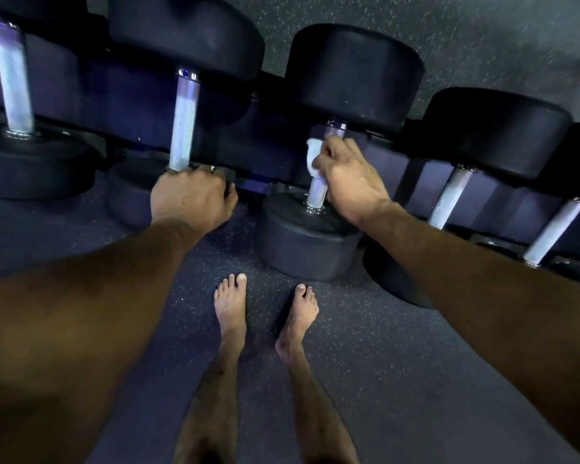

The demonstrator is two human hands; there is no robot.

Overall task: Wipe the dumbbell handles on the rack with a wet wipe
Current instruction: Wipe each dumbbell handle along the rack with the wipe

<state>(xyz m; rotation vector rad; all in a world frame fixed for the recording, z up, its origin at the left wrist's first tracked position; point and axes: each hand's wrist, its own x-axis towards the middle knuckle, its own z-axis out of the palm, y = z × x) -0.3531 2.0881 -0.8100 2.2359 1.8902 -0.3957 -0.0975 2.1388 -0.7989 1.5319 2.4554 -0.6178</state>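
1. Along the rack [255, 182], a row of black dumbbells lies with bright metal handles pointing toward the camera.
2. At the middle dumbbell [352, 72], the right hand [347, 177] has its grip wrapped round the handle [317, 192], pinching a white wet wipe [312, 155] against the metal.
3. The wipe sits on the upper half of that handle, between the fingers and the bar; a crumpled corner sticks out on the left side of the hand.
4. Below the hand, the lower stretch of the handle shows bare, down to the near weight head [302, 242].
5. The left hand [191, 197] has its grip curled over the near head of the neighbouring dumbbell [181, 31], at the base of its handle [183, 123].
6. More handles [12, 78] show at far left and at right [449, 195], untouched by either hand.
7. Two bare feet [230, 306] stand on the speckled floor [399, 363] just in front of the rack.
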